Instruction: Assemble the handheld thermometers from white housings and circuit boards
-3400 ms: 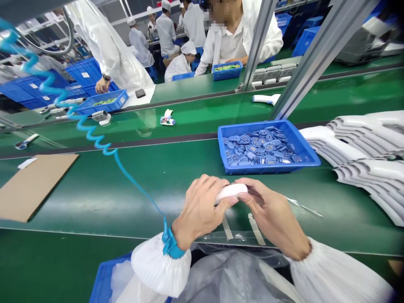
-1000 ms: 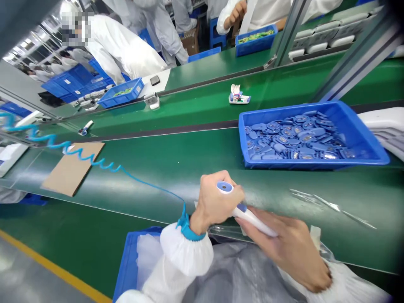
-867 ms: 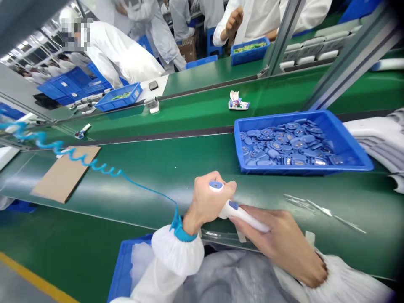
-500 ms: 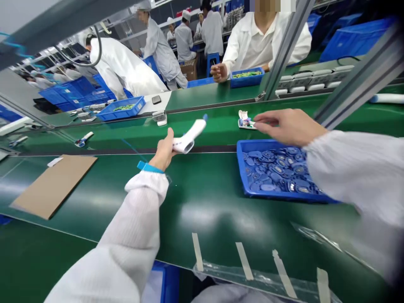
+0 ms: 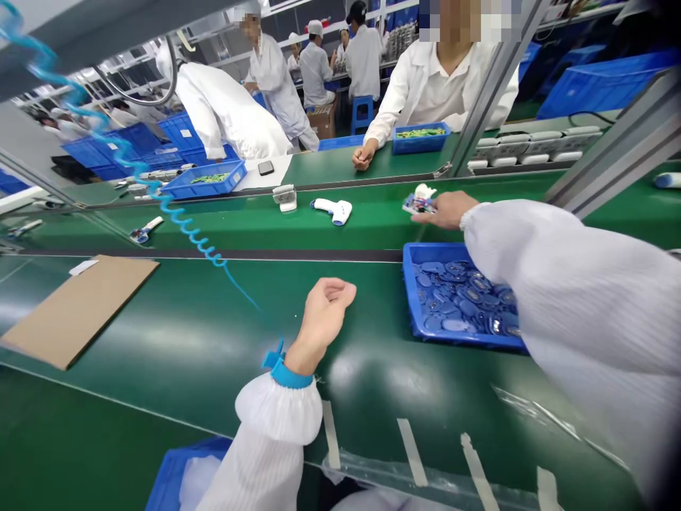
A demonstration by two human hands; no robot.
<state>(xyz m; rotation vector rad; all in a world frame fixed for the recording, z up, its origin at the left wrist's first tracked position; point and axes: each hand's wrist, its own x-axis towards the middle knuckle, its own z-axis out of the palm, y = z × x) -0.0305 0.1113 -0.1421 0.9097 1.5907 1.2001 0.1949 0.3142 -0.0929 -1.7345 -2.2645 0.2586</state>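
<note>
My left hand [image 5: 328, 312] hovers over the green bench, fingers curled together and nothing visible in them; a blue strap circles its wrist. Beyond it a white and blue infrared thermometer [image 5: 335, 211] lies on its side on the green belt [image 5: 372, 234]. My right hand [image 5: 450, 211] is closed on the edge of an opened thermometer housing [image 5: 418, 202], with colored wires and parts showing inside. Some of its fingers are hidden. Below that hand stands a blue tray [image 5: 412, 312] full of blue oval plastic parts [image 5: 462, 294], partly covered by my right sleeve.
A coiled blue cord [image 5: 175, 213] hangs at the left, above a cardboard sheet [image 5: 79, 309]. A grey-white device part [image 5: 286, 197] sits on the belt. Across it, a person's hand [image 5: 364, 155] rests near a small blue tray [image 5: 420, 140]. A metal post [image 5: 486, 89] rises at the right.
My left hand has let go of the thermometer, which now lies on the belt, and has drawn back toward me. My right hand has taken hold of the opened housing.
</note>
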